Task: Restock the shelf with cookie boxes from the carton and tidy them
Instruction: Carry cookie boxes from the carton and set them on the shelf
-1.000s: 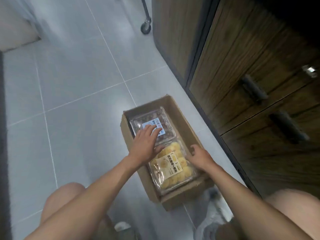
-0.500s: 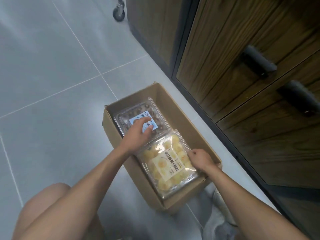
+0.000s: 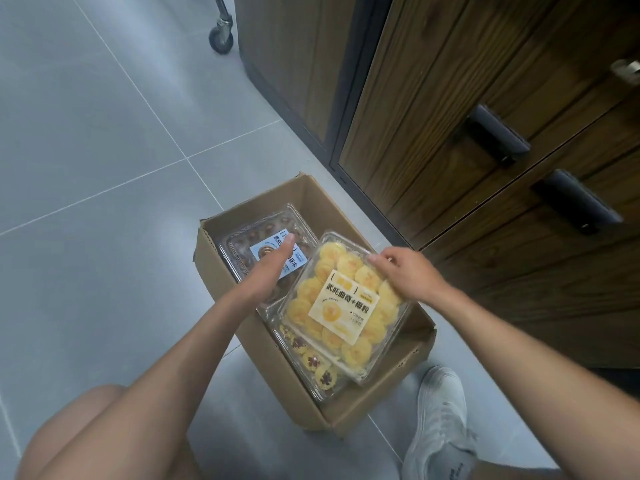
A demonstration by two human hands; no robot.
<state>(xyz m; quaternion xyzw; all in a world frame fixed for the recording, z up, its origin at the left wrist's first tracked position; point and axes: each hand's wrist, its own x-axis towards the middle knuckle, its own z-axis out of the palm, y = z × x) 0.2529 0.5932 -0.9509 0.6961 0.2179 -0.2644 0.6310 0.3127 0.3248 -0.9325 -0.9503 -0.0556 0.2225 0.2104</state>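
1. We held the yellow-cookie box (image 3: 341, 299) by its far right corner only, our right hand (image 3: 408, 271) pinched on that rim; it sat tilted, raised above the carton (image 3: 377, 403) at about the centre of the view. With so small a hold on a thin clear lid, we judged the box could twist, slip, or pop open and spill.
2. Our left hand (image 3: 273, 268) reached to 11 o'clock, fingers stretched flat over the dark-cookie box (image 3: 242, 244); whether it pressed or gripped, we could not tell. It held nothing that we could see.
3. We judged that the raised box's low edge could catch the jam-cookie box (image 3: 311, 362) beneath it and drag that one askew.
4. The carton stood open on the tiled floor (image 3: 104, 150), beside the wooden cabinet (image 3: 485, 98) at 2 o'clock. It held the dark-cookie box at its far end and the jam-cookie box at its near end, partly hidden.
5. No shelf was in view, so we judged the restocking barely begun.
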